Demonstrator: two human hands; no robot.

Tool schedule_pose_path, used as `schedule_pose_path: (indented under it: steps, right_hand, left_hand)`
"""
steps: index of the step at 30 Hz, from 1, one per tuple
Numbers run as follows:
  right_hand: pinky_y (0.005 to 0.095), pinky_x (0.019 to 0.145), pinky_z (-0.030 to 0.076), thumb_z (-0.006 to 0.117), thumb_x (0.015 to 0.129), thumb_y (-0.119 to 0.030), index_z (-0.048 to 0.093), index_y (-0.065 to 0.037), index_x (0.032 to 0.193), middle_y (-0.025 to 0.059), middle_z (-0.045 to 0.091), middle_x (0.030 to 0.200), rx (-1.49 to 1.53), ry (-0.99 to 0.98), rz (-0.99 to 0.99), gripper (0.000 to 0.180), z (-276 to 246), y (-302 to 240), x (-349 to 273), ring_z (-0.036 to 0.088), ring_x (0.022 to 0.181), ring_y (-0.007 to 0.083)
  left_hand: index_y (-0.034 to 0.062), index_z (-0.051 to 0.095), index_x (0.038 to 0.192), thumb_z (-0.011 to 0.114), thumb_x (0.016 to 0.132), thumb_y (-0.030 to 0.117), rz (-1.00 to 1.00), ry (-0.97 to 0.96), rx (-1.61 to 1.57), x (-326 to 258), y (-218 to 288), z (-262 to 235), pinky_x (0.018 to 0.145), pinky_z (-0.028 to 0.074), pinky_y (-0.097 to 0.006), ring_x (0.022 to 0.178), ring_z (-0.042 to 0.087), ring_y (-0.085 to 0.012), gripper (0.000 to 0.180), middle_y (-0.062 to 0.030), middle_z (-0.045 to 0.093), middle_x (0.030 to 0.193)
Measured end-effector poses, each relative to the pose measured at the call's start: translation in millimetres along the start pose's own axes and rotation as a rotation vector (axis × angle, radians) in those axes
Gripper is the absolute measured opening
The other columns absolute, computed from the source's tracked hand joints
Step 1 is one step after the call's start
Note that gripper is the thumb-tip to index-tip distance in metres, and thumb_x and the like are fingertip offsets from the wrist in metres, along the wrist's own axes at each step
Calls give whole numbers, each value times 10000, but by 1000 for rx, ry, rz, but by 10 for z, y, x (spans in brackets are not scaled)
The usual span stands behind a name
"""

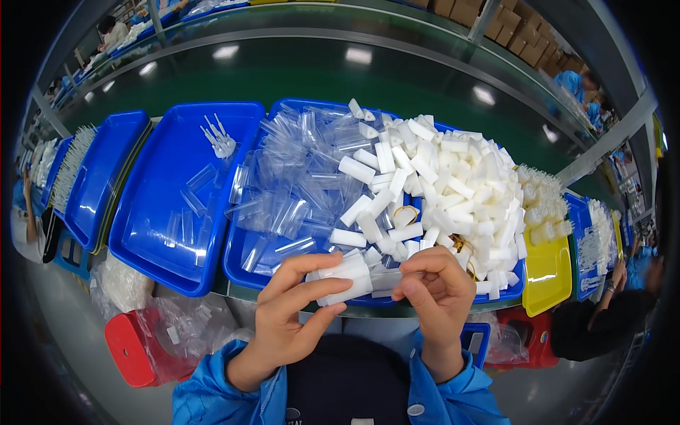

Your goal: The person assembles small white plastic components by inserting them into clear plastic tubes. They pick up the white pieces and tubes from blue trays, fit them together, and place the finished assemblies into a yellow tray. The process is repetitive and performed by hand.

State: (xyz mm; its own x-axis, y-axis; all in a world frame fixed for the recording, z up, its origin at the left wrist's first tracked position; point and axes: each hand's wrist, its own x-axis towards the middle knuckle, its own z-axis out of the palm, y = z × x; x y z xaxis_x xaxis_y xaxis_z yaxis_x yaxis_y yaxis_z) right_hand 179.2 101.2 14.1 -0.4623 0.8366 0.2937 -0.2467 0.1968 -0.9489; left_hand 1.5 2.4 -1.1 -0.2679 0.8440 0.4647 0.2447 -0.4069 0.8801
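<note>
Close in front of me, my left hand (296, 308) is closed around a small bundle of white plastic blocks (352, 273). Fingers of my right hand (440, 294) pinch a clear plastic sleeve (384, 276), whose near end meets the bundle; whether it goes over or beside a block I cannot tell. Just beyond both hands, a blue tray (234, 265) bears a pile of clear plastic sleeves (297, 173) on its left. A large heap of white blocks (460, 184) covers its right part, with a few thin yellowish rings among them.
Left of the heap stands another blue tray (152, 244) with a few clear sleeves and a white pronged piece (221, 144). A yellow tray (551, 273) is at the right. Red stools (132, 347) stand below the bench edge. A co-worker's arm (602, 304) shows at far right.
</note>
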Motion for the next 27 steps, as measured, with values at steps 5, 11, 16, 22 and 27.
schedule_pose_path:
  steps: [5, 11, 16, 22, 27]
  right_hand:
    - [259, 683, 539, 664, 815, 83, 550, 82, 1127, 146, 592, 1045, 106, 38, 156, 332, 54, 32, 64, 639, 756, 157]
    - [421, 972, 378, 841, 656, -222, 456, 41, 1287, 185, 486, 1192, -553, 144, -193, 785, 420, 55, -26, 468, 1149, 292]
    - [414, 923, 349, 843, 548, -262, 500, 25, 1258, 150, 442, 1098, -906, 160, -315, 840, 498, 64, -53, 431, 1075, 301]
    - [366, 802, 366, 826, 576, -246, 610, 19, 1137, 99, 510, 941, -903, 194, -467, 657, 622, 163, -41, 485, 928, 268]
    - [387, 806, 333, 783, 687, -223, 670, -50, 1086, 55, 551, 923, -736, -24, -491, 449, 643, 168, 179, 504, 887, 234]
  left_hand:
    - [-71, 627, 1110, 696, 759, -94, -37, -64, -1, -35, -22, -18, 922, 512, -381, 1154, 576, -348, 359, -261, 539, 1260]
    - [-70, 553, 1234, 771, 730, -37, 208, 111, 363, -51, -89, 185, 894, 535, -389, 1129, 608, -348, 550, -266, 592, 1222]
    - [-86, 546, 1237, 811, 714, 21, 276, 186, 485, -57, -59, 223, 887, 535, -381, 1067, 644, -351, 596, -251, 629, 1180]
    - [-98, 531, 1246, 811, 723, 37, 293, 228, 483, -77, -124, 135, 894, 529, -387, 1072, 641, -345, 609, -258, 617, 1197]
    - [-104, 537, 1246, 754, 749, -11, 170, 473, 222, -49, -115, -240, 959, 488, -357, 1130, 606, -314, 550, -246, 600, 1222]
